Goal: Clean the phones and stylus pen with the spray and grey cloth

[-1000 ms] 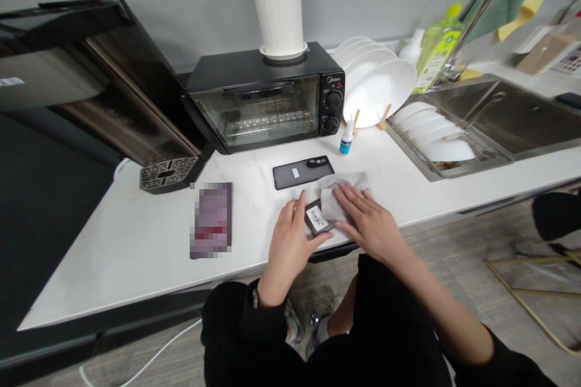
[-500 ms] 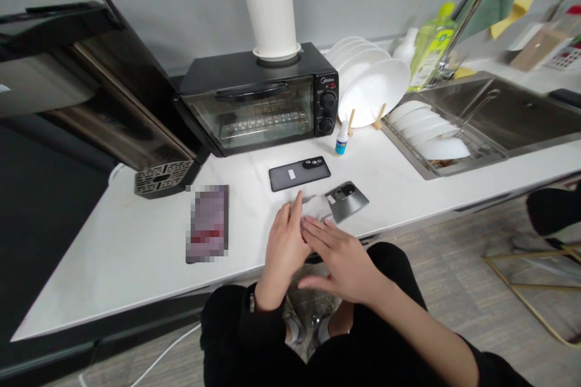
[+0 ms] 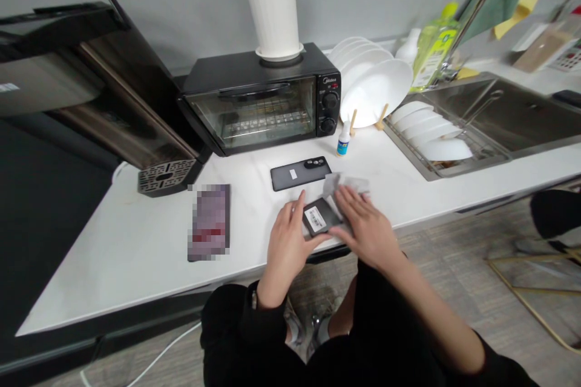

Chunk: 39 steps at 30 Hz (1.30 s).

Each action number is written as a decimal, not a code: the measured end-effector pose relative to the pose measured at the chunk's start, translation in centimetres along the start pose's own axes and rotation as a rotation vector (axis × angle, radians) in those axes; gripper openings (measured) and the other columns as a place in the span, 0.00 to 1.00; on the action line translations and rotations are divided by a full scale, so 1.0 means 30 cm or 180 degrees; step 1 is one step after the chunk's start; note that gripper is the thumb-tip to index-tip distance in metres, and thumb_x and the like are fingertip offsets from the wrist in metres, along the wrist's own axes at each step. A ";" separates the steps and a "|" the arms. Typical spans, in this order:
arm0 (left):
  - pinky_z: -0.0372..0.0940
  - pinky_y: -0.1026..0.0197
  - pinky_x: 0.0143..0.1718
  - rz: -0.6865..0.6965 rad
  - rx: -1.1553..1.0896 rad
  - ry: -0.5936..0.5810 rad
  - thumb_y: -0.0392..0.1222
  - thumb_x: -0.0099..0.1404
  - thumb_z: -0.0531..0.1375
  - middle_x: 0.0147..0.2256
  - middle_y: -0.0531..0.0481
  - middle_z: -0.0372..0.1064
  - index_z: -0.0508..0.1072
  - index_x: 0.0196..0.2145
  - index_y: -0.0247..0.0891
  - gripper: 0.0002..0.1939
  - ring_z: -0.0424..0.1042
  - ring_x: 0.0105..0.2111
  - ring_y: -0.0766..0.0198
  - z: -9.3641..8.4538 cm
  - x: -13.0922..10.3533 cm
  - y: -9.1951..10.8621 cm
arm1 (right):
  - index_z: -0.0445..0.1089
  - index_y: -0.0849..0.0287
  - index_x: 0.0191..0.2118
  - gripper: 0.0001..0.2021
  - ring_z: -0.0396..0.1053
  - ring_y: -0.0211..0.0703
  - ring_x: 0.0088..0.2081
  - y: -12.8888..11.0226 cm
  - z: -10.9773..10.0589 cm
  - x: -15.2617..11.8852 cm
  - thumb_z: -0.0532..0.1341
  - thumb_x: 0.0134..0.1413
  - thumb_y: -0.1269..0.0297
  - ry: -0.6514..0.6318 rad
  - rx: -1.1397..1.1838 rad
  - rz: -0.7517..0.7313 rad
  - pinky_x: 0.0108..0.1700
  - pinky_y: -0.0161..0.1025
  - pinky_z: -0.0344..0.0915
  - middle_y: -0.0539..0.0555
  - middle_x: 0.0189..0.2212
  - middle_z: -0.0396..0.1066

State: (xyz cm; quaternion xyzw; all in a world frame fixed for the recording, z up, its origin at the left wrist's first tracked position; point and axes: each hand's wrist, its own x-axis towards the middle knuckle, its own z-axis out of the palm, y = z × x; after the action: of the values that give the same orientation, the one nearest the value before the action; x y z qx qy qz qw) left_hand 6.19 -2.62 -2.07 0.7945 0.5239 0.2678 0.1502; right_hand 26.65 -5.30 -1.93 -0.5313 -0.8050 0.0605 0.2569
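Observation:
A dark grey phone (image 3: pixel 323 216) with a white label lies back up near the counter's front edge. My left hand (image 3: pixel 288 242) grips its left end, thumb along the near side. A thin grey cloth (image 3: pixel 351 184) covers the phone's right end, pressed under the fingers of my right hand (image 3: pixel 370 230), whose thumb touches the near edge. Just behind lies a second dark phone (image 3: pixel 300 173) with a small white sticker. A pixelated phone (image 3: pixel 209 224) rests to the left. The small spray bottle (image 3: pixel 343 140) stands upright behind the phones.
A black toaster oven (image 3: pixel 258 112) stands at the back, with a white cup (image 3: pixel 273 15) on top. Left is a tall black appliance (image 3: pixel 131 91). White plates (image 3: pixel 379 94) stand right of the oven, beside the sink (image 3: pixel 526 118).
My right hand has moved right along the phone with the cloth, which has spread out over the right end. The label and left part of the phone now show.

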 end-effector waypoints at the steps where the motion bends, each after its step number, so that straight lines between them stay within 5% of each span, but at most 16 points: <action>1: 0.69 0.44 0.57 0.0008 0.0012 0.0000 0.44 0.63 0.72 0.54 0.41 0.68 0.46 0.75 0.48 0.52 0.71 0.54 0.46 -0.001 0.001 0.000 | 0.57 0.65 0.73 0.39 0.55 0.61 0.73 -0.004 0.001 -0.002 0.57 0.69 0.39 -0.0166 0.0160 -0.0252 0.72 0.64 0.56 0.68 0.72 0.57; 3: 0.69 0.45 0.55 0.0012 0.0048 -0.0008 0.42 0.66 0.70 0.53 0.41 0.68 0.46 0.75 0.47 0.50 0.72 0.53 0.46 -0.002 0.002 0.001 | 0.59 0.62 0.72 0.40 0.58 0.57 0.72 -0.009 0.000 -0.004 0.57 0.67 0.37 -0.0462 0.0453 -0.0645 0.72 0.61 0.57 0.64 0.71 0.60; 8: 0.68 0.42 0.58 0.0032 -0.0014 0.0004 0.48 0.62 0.73 0.56 0.40 0.68 0.46 0.75 0.48 0.54 0.70 0.55 0.44 -0.001 0.000 0.001 | 0.60 0.62 0.72 0.34 0.56 0.62 0.72 0.002 -0.004 0.012 0.55 0.72 0.43 0.0000 0.0074 0.0009 0.71 0.67 0.57 0.66 0.71 0.58; 12: 0.69 0.44 0.56 -0.0052 0.0042 -0.0018 0.43 0.65 0.70 0.56 0.39 0.67 0.45 0.75 0.47 0.51 0.71 0.54 0.45 0.003 -0.004 -0.003 | 0.61 0.61 0.71 0.39 0.59 0.57 0.71 -0.004 0.002 0.018 0.58 0.67 0.36 -0.0504 0.0538 -0.0766 0.72 0.60 0.58 0.63 0.70 0.62; 17: 0.68 0.43 0.58 0.0018 -0.0053 0.0005 0.48 0.59 0.75 0.55 0.41 0.68 0.45 0.75 0.50 0.58 0.71 0.55 0.44 -0.001 -0.002 0.000 | 0.56 0.62 0.74 0.37 0.56 0.63 0.72 0.010 -0.002 0.008 0.56 0.71 0.42 0.0058 -0.0031 -0.0020 0.70 0.67 0.59 0.68 0.71 0.58; 21: 0.69 0.44 0.56 -0.0036 -0.0008 -0.0029 0.43 0.65 0.71 0.54 0.41 0.68 0.45 0.75 0.48 0.51 0.71 0.55 0.45 -0.005 0.000 0.003 | 0.55 0.62 0.74 0.43 0.57 0.57 0.72 0.010 -0.009 -0.015 0.57 0.66 0.35 -0.0472 0.0375 -0.0759 0.72 0.60 0.58 0.64 0.71 0.60; 25: 0.68 0.42 0.58 -0.0027 -0.0054 -0.0009 0.49 0.60 0.75 0.55 0.41 0.68 0.46 0.75 0.48 0.57 0.70 0.56 0.44 -0.004 0.000 0.004 | 0.54 0.61 0.75 0.35 0.55 0.62 0.73 0.036 -0.014 -0.024 0.54 0.72 0.44 0.0017 -0.0124 -0.0025 0.71 0.67 0.57 0.67 0.72 0.57; 27: 0.68 0.42 0.58 0.0001 -0.0083 0.0013 0.48 0.59 0.75 0.55 0.41 0.68 0.46 0.75 0.49 0.57 0.71 0.56 0.44 -0.003 0.001 0.002 | 0.51 0.63 0.76 0.41 0.54 0.63 0.73 0.026 -0.006 -0.032 0.58 0.69 0.40 0.0001 -0.0031 -0.0184 0.71 0.67 0.57 0.69 0.72 0.55; 30: 0.69 0.44 0.58 -0.0001 -0.0067 0.0048 0.46 0.62 0.74 0.56 0.42 0.68 0.51 0.73 0.48 0.51 0.71 0.56 0.45 -0.005 0.002 0.002 | 0.49 0.61 0.76 0.46 0.56 0.59 0.73 0.022 -0.001 -0.044 0.60 0.64 0.37 -0.0312 0.0313 -0.0760 0.71 0.63 0.58 0.66 0.72 0.58; 35: 0.71 0.45 0.59 0.0215 0.0080 0.0194 0.47 0.62 0.74 0.57 0.41 0.72 0.66 0.64 0.43 0.37 0.74 0.56 0.47 -0.015 -0.011 0.007 | 0.51 0.56 0.76 0.34 0.58 0.61 0.72 0.154 -0.040 -0.060 0.57 0.72 0.50 0.0148 -0.0297 0.0047 0.70 0.67 0.59 0.63 0.72 0.57; 39: 0.76 0.49 0.49 0.1040 0.0639 0.0354 0.47 0.68 0.69 0.54 0.40 0.79 0.74 0.56 0.39 0.21 0.80 0.47 0.50 -0.034 -0.032 -0.002 | 0.57 0.52 0.73 0.26 0.55 0.55 0.73 0.198 -0.057 -0.087 0.55 0.75 0.58 0.0054 -0.0068 -0.0178 0.71 0.62 0.60 0.56 0.73 0.58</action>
State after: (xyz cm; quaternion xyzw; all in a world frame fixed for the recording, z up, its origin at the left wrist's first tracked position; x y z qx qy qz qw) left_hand 5.25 -3.51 -1.54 0.8639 0.4196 0.2786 -0.0043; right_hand 33.15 -5.37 -3.56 -0.5118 -0.8179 0.0401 0.2596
